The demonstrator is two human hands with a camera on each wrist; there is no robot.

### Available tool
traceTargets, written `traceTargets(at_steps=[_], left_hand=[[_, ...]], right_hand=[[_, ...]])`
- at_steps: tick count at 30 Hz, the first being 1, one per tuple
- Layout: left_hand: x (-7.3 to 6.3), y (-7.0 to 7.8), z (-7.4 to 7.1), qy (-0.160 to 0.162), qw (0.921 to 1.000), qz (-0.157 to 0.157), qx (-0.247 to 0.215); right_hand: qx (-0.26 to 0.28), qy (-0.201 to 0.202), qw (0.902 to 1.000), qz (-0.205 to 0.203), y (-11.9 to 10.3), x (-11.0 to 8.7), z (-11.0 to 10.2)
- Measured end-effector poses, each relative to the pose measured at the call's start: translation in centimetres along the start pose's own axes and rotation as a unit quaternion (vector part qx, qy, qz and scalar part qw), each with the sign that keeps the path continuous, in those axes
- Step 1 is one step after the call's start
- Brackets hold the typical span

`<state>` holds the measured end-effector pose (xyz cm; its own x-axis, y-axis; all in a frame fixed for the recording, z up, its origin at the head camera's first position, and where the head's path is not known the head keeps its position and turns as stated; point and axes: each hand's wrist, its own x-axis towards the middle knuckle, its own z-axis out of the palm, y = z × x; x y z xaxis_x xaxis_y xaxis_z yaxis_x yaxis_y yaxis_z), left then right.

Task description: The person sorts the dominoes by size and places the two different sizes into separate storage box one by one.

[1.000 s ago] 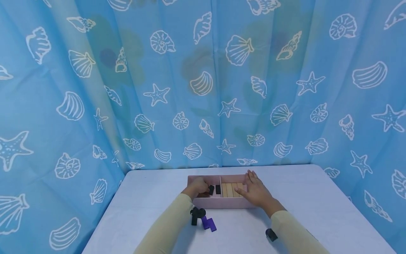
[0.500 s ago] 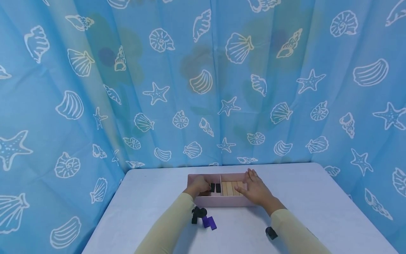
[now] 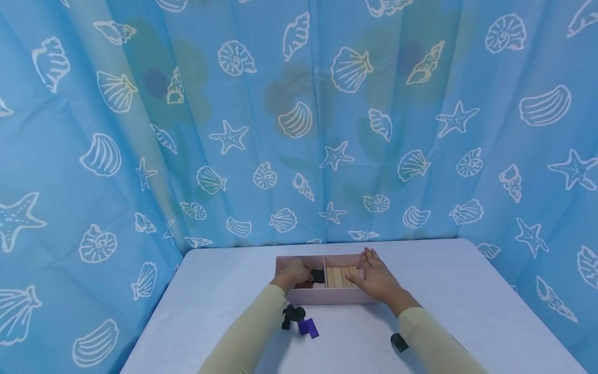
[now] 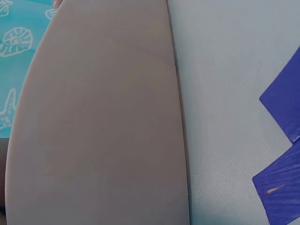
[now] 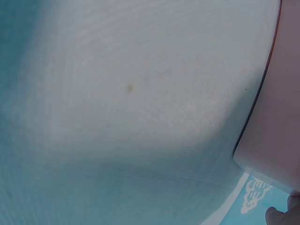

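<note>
In the head view a pink box (image 3: 327,297) with two compartments stands on the table. My left hand (image 3: 293,272) reaches into its left compartment with curled fingers. They pinch a black block (image 3: 317,276) at its left end; it lies close against another black block, so the two look like one dark patch. My right hand (image 3: 376,278) is flat, fingers extended, resting on the box's right end. Beneath and beside it, several light wooden blocks (image 3: 337,277) stand side by side in the right compartment. The left wrist view shows the box's front wall (image 4: 98,112), with the fingers hidden.
Two purple blocks (image 3: 312,328) lie in front of the box, and another black block (image 3: 286,324) lies beside them, partly behind the left wrist camera (image 3: 295,313). The white table (image 3: 224,291) ends at a blue shell-print curtain (image 3: 261,156).
The black block at my left fingers was tilted, then straightened beside the other with a gap. Now that gap has closed. My right hand has stayed on the box's right end.
</note>
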<state>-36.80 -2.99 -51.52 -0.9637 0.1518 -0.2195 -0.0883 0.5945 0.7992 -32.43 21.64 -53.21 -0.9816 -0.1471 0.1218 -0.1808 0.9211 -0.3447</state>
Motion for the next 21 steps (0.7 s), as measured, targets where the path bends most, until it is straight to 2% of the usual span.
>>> traceTargets(at_steps=[8,14,21], left_hand=[[-0.1,0.2,0.0,-0.005,1.0000,-0.003,0.008],[-0.5,0.3,-0.1,-0.012,0.9999,-0.004,-0.001],[-1.0,0.5,-0.3,-0.019,0.9997,0.000,0.012]], right_hand=[[0.001,0.000,1.0000,-0.001,0.1,0.1,0.0],[0.005,0.003,1.0000,-0.004,0.1,0.0,0.1],[0.005,0.000,1.0000,-0.005,0.0,-0.2,0.0]])
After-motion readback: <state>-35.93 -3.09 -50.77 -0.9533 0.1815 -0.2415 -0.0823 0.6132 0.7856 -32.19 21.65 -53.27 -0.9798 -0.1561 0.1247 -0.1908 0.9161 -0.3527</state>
